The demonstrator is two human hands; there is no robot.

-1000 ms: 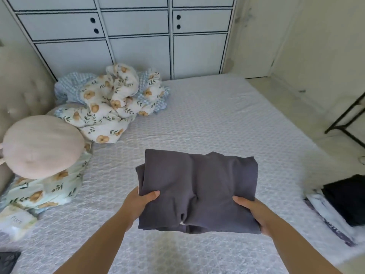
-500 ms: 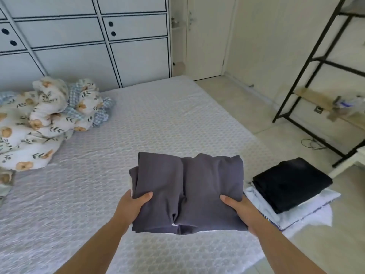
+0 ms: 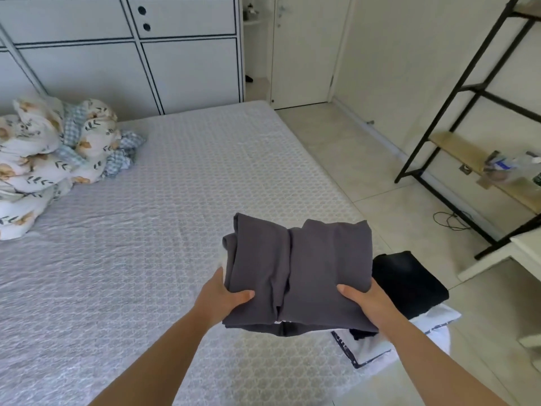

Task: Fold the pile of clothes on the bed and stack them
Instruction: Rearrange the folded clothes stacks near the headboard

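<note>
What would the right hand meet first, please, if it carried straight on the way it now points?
Probably the grey garment the right hand grips; beyond lies bare bed, though depth is unclear.

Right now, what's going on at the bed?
A person holds a folded dark grey garment in both hands: the left hand grips its left edge, the right hand its right edge, thumbs on top. It hangs above the bed, beside a stack at the bed's right edge, where a folded black garment lies on white folded pieces. A crumpled floral quilt sits at far left.
</note>
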